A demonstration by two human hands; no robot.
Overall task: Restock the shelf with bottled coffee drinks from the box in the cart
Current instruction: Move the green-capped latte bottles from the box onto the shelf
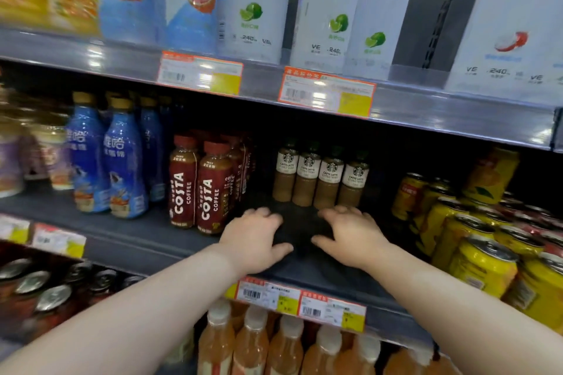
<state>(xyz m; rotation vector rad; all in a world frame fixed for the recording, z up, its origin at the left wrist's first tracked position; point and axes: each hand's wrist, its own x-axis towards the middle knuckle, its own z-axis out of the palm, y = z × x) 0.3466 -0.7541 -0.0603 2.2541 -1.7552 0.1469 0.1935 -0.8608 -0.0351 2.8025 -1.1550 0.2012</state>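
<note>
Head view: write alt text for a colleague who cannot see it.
Both hands are empty: the left hand and right hand rest palm-down on the dark grey middle shelf in a gap between products. Just behind them stand four brown Starbucks latte bottles with white labels; red Costa Coffee bottles stand to the left, yellow drink cans to the right.

You look at a matt, dark shelf deck (128,231), under a glossy, metal-looking front rail (457,119) that throws back the lights. The price tags (326,94) look like paper with a shiny face. The coffee bottles (320,176) are smooth clear plastic, and the yellow cans (484,265) are glossy metal.
</note>
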